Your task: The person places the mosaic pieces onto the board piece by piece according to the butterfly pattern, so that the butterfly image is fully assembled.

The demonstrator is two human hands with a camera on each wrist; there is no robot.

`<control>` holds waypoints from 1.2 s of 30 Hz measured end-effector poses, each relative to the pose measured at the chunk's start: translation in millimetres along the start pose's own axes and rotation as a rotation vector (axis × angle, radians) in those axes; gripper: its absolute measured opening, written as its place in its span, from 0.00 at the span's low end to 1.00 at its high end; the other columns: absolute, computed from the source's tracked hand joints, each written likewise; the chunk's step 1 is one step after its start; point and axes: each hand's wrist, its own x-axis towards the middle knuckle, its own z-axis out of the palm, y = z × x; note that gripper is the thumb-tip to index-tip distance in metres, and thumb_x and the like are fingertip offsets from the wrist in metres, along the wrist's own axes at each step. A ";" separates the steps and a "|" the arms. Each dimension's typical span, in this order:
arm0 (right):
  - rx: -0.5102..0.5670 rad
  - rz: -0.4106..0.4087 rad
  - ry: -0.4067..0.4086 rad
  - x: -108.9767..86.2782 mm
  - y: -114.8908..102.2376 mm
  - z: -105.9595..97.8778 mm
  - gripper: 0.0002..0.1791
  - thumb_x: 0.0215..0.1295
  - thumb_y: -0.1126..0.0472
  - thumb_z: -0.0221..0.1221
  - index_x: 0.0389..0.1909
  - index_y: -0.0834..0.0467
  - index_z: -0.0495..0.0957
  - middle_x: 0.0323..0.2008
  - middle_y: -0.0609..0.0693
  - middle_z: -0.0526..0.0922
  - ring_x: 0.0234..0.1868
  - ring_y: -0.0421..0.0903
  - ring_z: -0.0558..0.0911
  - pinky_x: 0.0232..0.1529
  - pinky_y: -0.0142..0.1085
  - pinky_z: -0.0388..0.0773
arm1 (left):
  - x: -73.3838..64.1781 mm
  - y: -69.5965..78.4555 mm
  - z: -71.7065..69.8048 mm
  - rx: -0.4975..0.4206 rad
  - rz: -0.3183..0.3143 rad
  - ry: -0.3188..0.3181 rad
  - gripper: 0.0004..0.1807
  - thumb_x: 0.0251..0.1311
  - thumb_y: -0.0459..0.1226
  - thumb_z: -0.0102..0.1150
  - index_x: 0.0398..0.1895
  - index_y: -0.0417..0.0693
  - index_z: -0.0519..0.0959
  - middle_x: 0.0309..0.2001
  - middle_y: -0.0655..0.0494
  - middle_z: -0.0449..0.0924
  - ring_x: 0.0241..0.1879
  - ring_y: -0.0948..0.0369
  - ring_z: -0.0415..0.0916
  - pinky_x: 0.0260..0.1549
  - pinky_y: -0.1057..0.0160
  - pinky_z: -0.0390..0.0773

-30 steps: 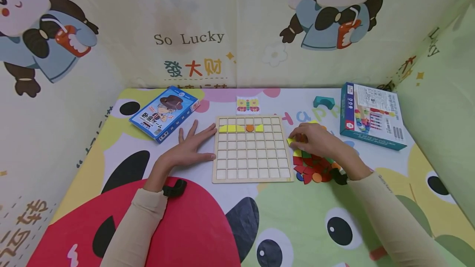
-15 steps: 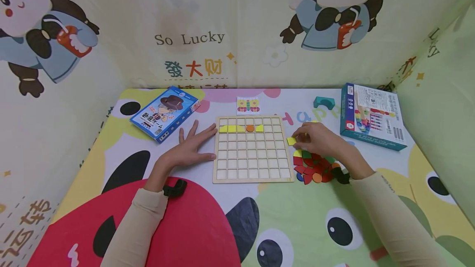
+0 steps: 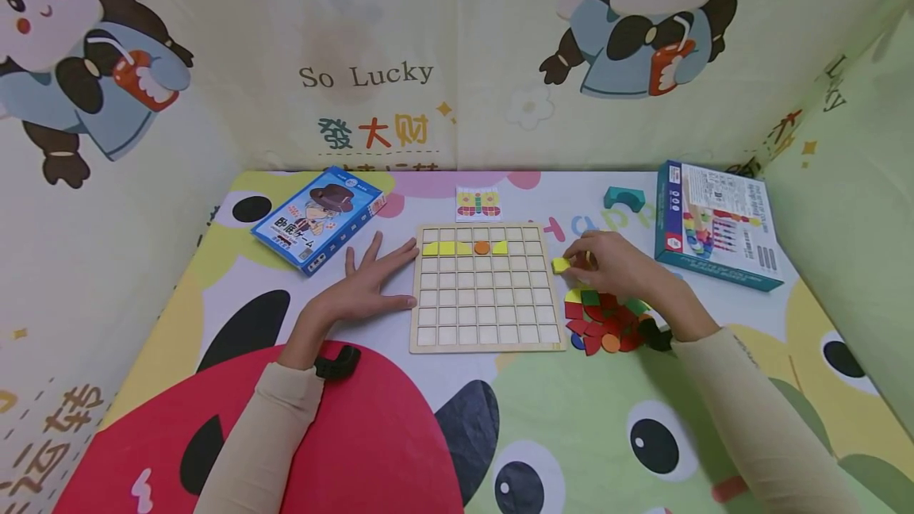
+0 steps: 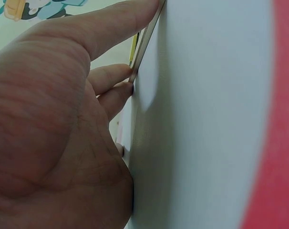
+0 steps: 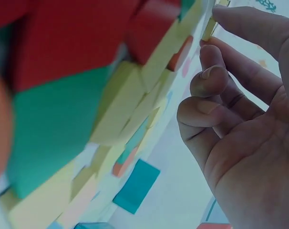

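Note:
A wooden grid board point(image 3: 488, 350) lies flat in the middle. Its second row from the back holds several yellow tiles point(image 3: 447, 248) and an orange disc point(image 3: 481, 247). My left hand point(image 3: 364, 285) is spread out at the board's left side, thumb and fingertips touching its edge. Just right of the board, my right hand point(image 3: 612, 266) pinches a yellow tile point(image 3: 560, 266) between thumb and index finger. The other fingers curl inward in the right wrist view. Loose tiles point(image 3: 596, 327) in red, green, yellow and orange lie heaped below the right hand.
A butterfly picture card point(image 3: 478, 203) lies behind the board. At the back left is a blue game box point(image 3: 319, 219); a larger box point(image 3: 720, 224) lies at the right. A teal arch block point(image 3: 624, 197) sits near that box. Patterned cloth hangs behind.
My right hand has drawn the yellow tile away from the heap and shifted slightly toward the back, and the tile has turned in its grip. The left hand stays in place.

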 end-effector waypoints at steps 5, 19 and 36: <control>0.001 -0.023 0.016 11.3 -7.0 0.4 0.18 0.67 0.58 0.71 0.55 0.60 0.88 0.39 0.52 0.86 0.38 0.45 0.77 0.36 0.32 0.79 | 0.1 -0.3 -0.2 -0.001 -0.001 0.001 0.52 0.62 0.56 0.70 0.86 0.68 0.54 0.89 0.60 0.45 0.87 0.42 0.16 0.74 0.24 0.13; 0.026 -0.003 0.014 49.5 -31.0 9.9 0.20 0.67 0.55 0.71 0.57 0.59 0.87 0.40 0.53 0.85 0.38 0.47 0.78 0.38 0.35 0.77 | -0.8 0.4 -0.6 -0.010 -0.005 -0.001 0.52 0.62 0.57 0.70 0.86 0.68 0.54 0.88 0.61 0.45 0.87 0.43 0.16 0.74 0.24 0.13; -0.014 -0.006 0.009 61.0 -40.7 16.4 0.18 0.68 0.55 0.71 0.56 0.58 0.87 0.40 0.53 0.83 0.42 0.48 0.78 0.43 0.37 0.80 | 0.1 0.6 -0.5 -0.004 -0.005 -0.006 0.52 0.62 0.57 0.69 0.86 0.69 0.53 0.89 0.62 0.44 0.87 0.43 0.16 0.74 0.24 0.13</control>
